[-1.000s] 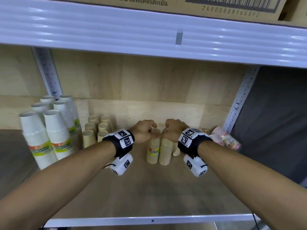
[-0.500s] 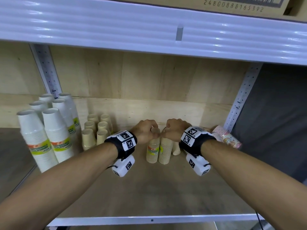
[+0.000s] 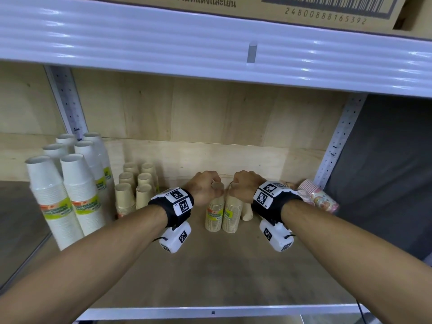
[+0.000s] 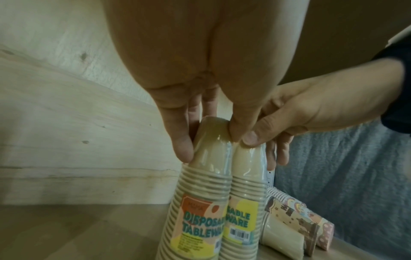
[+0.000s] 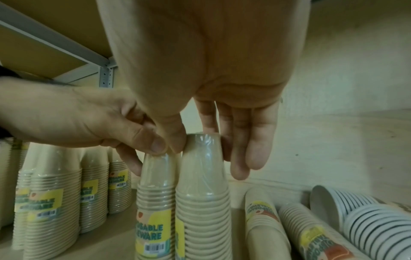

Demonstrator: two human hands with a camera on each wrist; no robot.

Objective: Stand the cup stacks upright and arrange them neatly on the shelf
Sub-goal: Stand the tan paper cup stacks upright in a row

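Beige upright stacks touching | left hand, right hand each pinch one | toppled stacks alongside

two beige wrapped cup stacks — upright, touching

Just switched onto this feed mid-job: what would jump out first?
Two hands meet mid-shelf, the left hand and right hand each gripping the top of an upright beige cup stack, side by side. Tall white cup stacks stand at the left; beige and patterned stacks lie toppled on the right.
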